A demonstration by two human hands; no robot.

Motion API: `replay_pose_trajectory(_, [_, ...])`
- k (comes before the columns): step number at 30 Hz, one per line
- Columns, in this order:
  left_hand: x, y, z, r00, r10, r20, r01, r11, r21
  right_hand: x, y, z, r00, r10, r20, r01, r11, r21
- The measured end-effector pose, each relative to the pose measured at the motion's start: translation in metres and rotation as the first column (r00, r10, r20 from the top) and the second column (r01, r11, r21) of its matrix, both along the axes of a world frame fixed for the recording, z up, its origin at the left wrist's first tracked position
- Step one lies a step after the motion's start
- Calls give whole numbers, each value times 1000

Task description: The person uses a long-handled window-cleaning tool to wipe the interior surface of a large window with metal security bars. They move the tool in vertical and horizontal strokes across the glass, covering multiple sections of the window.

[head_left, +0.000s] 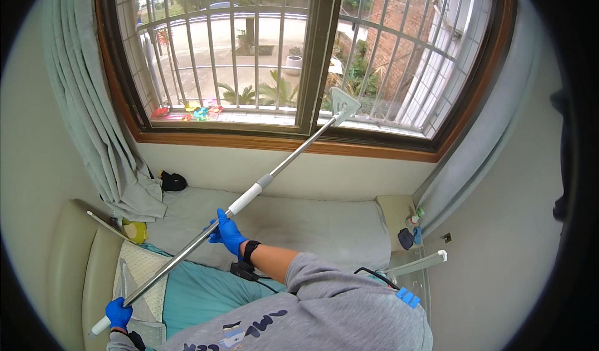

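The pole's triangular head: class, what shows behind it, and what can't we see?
Behind the triangular head, metal bars and green plants show around its edges; whatever sits directly behind it is covered.

Grey shirt [349, 307]: dark lettering [267, 323] across front, partly cut off at lower edge. Triangular pole head [344, 104]: marking too small to read.

Free air lies over the bed's [331, 220] bare gray stretch at 5 o'clock. The pole [247, 198] slants from 8 to 1 o'clock, barring a straight pass across. Window bars [281, 45] block 11 to 2; the left curtain [93, 101] hangs at 10, a cabinet [387, 207] stands at 4.
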State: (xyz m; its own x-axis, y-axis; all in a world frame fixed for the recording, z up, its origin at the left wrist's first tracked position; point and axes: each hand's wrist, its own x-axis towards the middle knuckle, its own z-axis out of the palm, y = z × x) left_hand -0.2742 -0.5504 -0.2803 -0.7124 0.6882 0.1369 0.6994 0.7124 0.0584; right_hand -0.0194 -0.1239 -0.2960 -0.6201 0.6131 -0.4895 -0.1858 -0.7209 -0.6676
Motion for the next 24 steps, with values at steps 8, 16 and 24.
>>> replay_pose_trajectory(8, [-15, -28, -8, 999, 45, 28, -47, 995, 88, -20, -14, 12, 998, 66, -10, -66, 996, 64])
replay_pose_trajectory(16, [14, -16, 13, 969, 20, 247, -6, 998, -61, -6, -9, 44, 990, 142, 18, -143, 972, 186])
replay_pose_trajectory(24, [38, 24, -32, 937, -27, 348, -10, 995, 103, 23, 19, 82, 987, 97, 128, -133, 939, 317])
